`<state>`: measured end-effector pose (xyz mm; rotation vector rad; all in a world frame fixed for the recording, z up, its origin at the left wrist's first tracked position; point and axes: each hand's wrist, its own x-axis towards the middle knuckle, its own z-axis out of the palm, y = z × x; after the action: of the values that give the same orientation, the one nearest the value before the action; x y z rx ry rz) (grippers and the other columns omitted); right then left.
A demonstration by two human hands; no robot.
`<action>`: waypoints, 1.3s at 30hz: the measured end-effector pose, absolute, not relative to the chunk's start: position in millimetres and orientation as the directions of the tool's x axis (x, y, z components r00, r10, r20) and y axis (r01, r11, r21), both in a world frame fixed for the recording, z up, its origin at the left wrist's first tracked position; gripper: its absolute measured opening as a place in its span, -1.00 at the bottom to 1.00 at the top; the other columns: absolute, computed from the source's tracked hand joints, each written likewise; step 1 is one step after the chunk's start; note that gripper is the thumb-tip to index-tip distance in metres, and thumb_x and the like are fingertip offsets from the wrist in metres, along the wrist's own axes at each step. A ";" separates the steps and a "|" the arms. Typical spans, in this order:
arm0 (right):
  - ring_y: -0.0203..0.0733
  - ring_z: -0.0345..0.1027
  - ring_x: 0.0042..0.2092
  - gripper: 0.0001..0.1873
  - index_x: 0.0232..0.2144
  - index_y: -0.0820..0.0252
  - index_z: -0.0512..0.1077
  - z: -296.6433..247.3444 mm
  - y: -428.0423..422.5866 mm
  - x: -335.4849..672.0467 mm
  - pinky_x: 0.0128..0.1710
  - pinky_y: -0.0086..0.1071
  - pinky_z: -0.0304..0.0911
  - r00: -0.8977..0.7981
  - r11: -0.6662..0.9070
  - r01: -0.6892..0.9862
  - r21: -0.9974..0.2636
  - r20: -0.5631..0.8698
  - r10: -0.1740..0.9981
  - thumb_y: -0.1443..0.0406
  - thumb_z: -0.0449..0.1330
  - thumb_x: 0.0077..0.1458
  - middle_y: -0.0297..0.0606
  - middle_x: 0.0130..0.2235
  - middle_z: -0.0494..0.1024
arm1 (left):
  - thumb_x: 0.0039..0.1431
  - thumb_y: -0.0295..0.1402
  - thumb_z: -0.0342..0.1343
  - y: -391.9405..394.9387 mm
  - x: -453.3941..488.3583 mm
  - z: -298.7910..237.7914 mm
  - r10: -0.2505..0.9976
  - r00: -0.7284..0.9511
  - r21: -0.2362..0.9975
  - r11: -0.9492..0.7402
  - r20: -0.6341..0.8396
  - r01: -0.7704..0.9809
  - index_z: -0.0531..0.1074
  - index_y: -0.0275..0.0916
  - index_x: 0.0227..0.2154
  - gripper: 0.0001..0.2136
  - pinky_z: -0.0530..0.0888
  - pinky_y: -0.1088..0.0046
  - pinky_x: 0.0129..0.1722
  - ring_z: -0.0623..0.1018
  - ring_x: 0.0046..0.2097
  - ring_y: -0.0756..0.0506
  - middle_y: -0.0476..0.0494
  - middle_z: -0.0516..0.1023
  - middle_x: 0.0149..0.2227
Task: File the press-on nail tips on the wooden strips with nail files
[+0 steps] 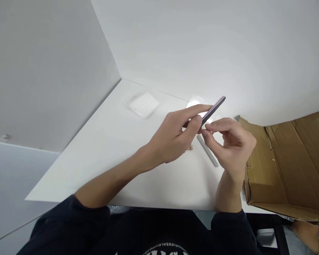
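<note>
Slim dark slab (214, 109) with pinkish edge sits tilted right of frame centre, pinched by left hand (175, 132), right hand (230, 143) thumb and forefinger nearly meeting at its lower end, grip unclear; grey bar (207, 151) beneath, cardboard box (281, 163) far right.

Looks like some kind of shared workstation, office or workshop, can't tell which: plain white table (95, 141) tucked against a pale panel (48, 71) upper left and a white wall (215, 46) up top, cardboard box (295, 159) right, another person (307, 234) lower right.
</note>
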<state>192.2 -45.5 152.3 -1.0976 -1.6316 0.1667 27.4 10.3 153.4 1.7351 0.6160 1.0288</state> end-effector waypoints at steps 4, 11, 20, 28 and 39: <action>-0.18 0.59 -0.31 -0.89 -0.33 0.07 0.55 152.7 -46.4 191.2 -0.32 -0.22 0.55 0.077 0.532 0.557 -0.638 0.677 0.732 0.38 0.37 0.19 -0.36 -0.37 0.64 | 0.51 -0.31 -0.13 10.3 27.1 152.9 0.774 0.506 0.911 -0.409 0.381 -0.060 0.57 -0.16 0.17 -0.59 0.41 0.59 -0.66 0.47 -0.56 0.04 -0.06 0.61 -0.39; -0.21 0.59 -0.32 -0.88 -0.33 0.07 0.57 151.6 -43.8 191.6 -0.34 -0.28 0.55 0.109 0.535 0.478 -0.697 0.651 0.751 0.38 0.42 0.15 -0.38 -0.38 0.64 | 0.51 -0.30 -0.12 10.1 27.0 153.3 0.773 0.504 0.909 -0.412 0.385 -0.064 0.57 -0.17 0.17 -0.60 0.40 0.61 -0.66 0.49 -0.53 0.04 -0.06 0.60 -0.39; -0.23 0.56 -0.35 -0.88 -0.35 0.08 0.57 150.1 -41.3 192.5 -0.32 -0.28 0.58 0.142 0.487 0.398 -0.778 0.577 0.805 0.29 0.46 0.12 -0.36 -0.39 0.63 | 0.50 -0.33 -0.12 9.8 26.9 154.8 0.785 0.502 0.917 -0.397 0.364 -0.044 0.57 -0.18 0.17 -0.60 0.39 0.64 -0.68 0.49 -0.52 0.05 -0.06 0.59 -0.38; -0.26 0.54 -0.39 -0.89 -0.35 0.07 0.59 149.9 -40.3 192.2 -0.36 -0.31 0.55 0.113 0.541 0.366 -0.757 0.613 0.782 0.37 0.43 0.13 -0.38 -0.39 0.64 | 0.50 -0.33 -0.12 8.8 26.4 156.8 0.786 0.505 0.919 -0.392 0.357 -0.040 0.58 -0.18 0.16 -0.60 0.38 0.63 -0.69 0.46 -0.53 0.05 -0.05 0.57 -0.39; -0.23 0.57 -0.36 -0.88 -0.36 0.08 0.56 151.5 -40.4 192.7 -0.34 -0.29 0.57 0.158 0.500 0.364 -0.786 0.581 0.798 0.29 0.45 0.14 -0.37 -0.40 0.62 | 0.50 -0.31 -0.13 8.6 25.0 156.8 0.787 0.513 0.926 -0.376 0.342 -0.040 0.57 -0.18 0.18 -0.58 0.40 0.62 -0.67 0.48 -0.52 0.05 -0.06 0.57 -0.38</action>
<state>192.7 -40.4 151.5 -1.0803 -1.4440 0.4179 25.0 8.6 156.8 1.7363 0.6332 1.0156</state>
